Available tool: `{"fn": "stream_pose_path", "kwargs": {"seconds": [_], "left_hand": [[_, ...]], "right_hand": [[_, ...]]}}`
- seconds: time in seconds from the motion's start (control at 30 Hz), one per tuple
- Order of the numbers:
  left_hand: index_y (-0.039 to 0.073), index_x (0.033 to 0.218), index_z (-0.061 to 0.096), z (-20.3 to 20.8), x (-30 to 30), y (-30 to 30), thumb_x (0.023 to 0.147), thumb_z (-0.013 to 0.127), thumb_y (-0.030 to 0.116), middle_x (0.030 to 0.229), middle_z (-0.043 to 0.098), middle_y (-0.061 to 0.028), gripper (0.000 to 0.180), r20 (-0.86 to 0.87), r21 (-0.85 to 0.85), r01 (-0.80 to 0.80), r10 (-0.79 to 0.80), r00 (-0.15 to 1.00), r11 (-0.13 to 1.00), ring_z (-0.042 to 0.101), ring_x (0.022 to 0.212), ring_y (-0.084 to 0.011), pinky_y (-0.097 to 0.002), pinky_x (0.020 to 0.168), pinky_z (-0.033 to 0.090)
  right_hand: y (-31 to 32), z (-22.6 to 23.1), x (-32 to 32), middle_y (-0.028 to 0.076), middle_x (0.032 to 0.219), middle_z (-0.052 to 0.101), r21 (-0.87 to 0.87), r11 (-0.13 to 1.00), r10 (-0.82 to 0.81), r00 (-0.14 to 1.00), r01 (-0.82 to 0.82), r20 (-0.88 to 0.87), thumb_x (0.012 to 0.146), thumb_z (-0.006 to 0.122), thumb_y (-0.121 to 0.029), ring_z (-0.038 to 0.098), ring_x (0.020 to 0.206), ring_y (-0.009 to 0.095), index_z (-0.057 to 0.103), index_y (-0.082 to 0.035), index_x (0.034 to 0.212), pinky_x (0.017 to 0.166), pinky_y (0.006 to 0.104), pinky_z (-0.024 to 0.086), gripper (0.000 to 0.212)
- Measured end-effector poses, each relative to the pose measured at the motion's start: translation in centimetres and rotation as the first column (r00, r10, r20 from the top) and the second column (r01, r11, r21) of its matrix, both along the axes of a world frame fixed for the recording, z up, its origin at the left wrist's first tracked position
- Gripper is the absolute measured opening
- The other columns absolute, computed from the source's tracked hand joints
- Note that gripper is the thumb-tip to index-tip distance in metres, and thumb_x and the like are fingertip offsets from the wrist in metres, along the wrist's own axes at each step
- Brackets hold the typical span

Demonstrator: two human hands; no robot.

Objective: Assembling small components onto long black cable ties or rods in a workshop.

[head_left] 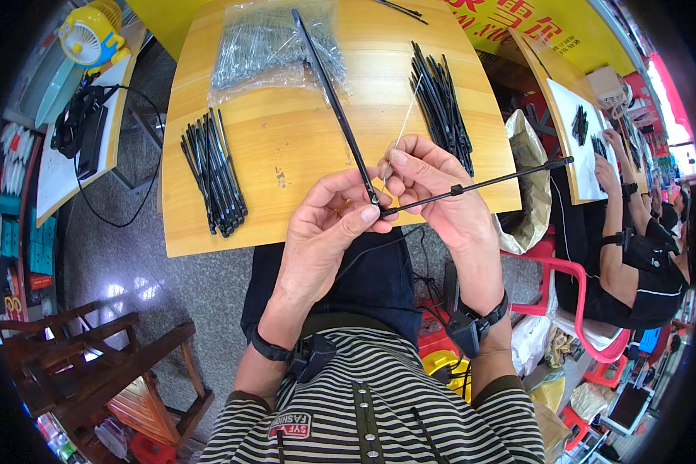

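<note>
Item: two black rods (340,116) joined at a hinge, held over the surface's (286,147) near edge; our left hand (329,224) pinches the joint, right hand (433,185) fingers grip a thin pin (404,124)—we judge steady alignment best.

Materials, as seen from my seat:
- Two black rods (340,116), pinched in my left hand (329,224) and right hand (433,189): smooth, semi-matt, metal or plastic I cannot tell.
- Thin wire (404,124) at my right fingertips: pale, fine, slightly shiny.
- Table (301,147): light wood, smooth, satin-varnished, grain visible.
- Bag of pins (263,46): clear glossy plastic film, crinkled, silvery metal inside.
- Rod piles, left (213,174) and right (441,104): the same black finish.
- My shirt (379,402): striped knit cloth, matt.
</note>
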State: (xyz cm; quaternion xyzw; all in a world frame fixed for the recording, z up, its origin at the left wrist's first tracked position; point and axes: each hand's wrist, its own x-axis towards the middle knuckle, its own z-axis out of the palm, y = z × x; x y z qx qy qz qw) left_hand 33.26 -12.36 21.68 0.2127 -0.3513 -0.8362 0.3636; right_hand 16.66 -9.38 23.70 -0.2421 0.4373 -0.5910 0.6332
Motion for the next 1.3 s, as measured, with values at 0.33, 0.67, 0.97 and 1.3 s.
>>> {"fn": "stream_pose_path", "kwargs": {"seconds": [0.33, 0.67, 0.97, 1.3], "left_hand": [[0.001, 0.117, 0.047, -0.5, 0.0, 0.1, 0.084, 0.058, 0.003, 0.097, 0.059, -0.0117, 0.035, 0.014, -0.003, -0.029, 0.029, 0.999, 1.000, 0.063, 0.087, -0.0201, -0.0255, 0.073, 0.053], [0.001, 0.111, 0.049, -0.3, -0.1, 0.2, 0.085, 0.057, 0.006, 0.093, 0.059, -0.0099, 0.028, 0.005, 0.039, -0.068, 0.068, 0.998, 0.997, 0.062, 0.083, -0.0186, -0.0258, 0.072, 0.053], [-0.001, 0.099, 0.054, -1.5, -0.1, -0.3, 0.087, 0.056, 0.011, 0.087, 0.060, -0.0077, 0.017, 0.082, 0.140, -0.106, 0.095, 0.992, 0.985, 0.061, 0.077, -0.0166, -0.0250, 0.066, 0.052], [0.000, 0.096, 0.054, -1.8, -0.3, -0.2, 0.087, 0.056, 0.009, 0.086, 0.059, -0.0074, 0.013, 0.099, 0.134, -0.091, 0.078, 0.992, 0.987, 0.060, 0.078, -0.0164, -0.0249, 0.066, 0.051]], "right_hand": [[0.0, -0.3, -0.1, 0.002, 0.081, 0.061, 0.064, 0.997, 0.047, 0.995, -0.053, 0.090, 0.086, 0.059, -0.017, 0.055, 0.067, 0.004, 0.056, -0.005, 0.091, 0.050, 0.0146, 0.045, 0.013], [0.1, 0.6, 0.9, 0.003, 0.079, 0.060, 0.060, 0.991, -0.105, 0.982, 0.116, -0.159, 0.085, 0.060, -0.018, 0.053, 0.065, 0.005, 0.055, -0.005, 0.089, 0.045, 0.0167, 0.042, 0.014], [0.7, 1.0, 0.3, 0.003, 0.079, 0.058, 0.069, 0.995, -0.059, 0.972, 0.076, -0.227, 0.086, 0.057, -0.014, 0.045, 0.057, 0.004, 0.055, -0.004, 0.101, 0.041, 0.0158, 0.033, 0.018], [1.4, 3.3, -1.5, 0.003, 0.094, 0.056, -0.010, 0.998, 0.054, 0.942, -0.061, -0.332, 0.083, 0.058, -0.014, 0.049, 0.066, 0.004, 0.051, -0.003, 0.113, 0.046, 0.0159, 0.038, 0.033]]}}
